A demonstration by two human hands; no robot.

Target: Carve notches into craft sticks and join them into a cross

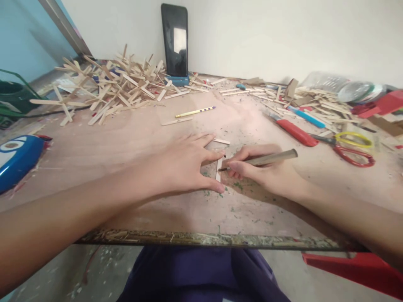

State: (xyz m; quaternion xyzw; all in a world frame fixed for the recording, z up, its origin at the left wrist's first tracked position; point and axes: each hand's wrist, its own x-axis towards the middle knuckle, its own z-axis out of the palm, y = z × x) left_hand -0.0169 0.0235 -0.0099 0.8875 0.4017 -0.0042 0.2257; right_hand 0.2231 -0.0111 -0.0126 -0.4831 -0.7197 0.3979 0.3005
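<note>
My left hand (185, 161) lies flat on the table with its fingers spread. Its index finger and thumb rest at the two ends of a short wooden craft stick (219, 164). In my right hand (261, 167) is a pen-like tool (273, 158) with a grey-gold barrel. The tool's thin dark tip meets the craft stick between my left index finger and thumb. Another craft stick (222, 141) lies just beyond my left fingertips. Small green scraps are scattered around both hands.
Behind lie a heap of craft sticks (113, 88), a propped phone (175, 40) and a yellow pencil (195, 112). At right are a red-handled cutter (297, 132), scissors (352, 153), a blue pen (307, 116) and a plastic bottle (359, 90). A blue object (22, 161) sits at left.
</note>
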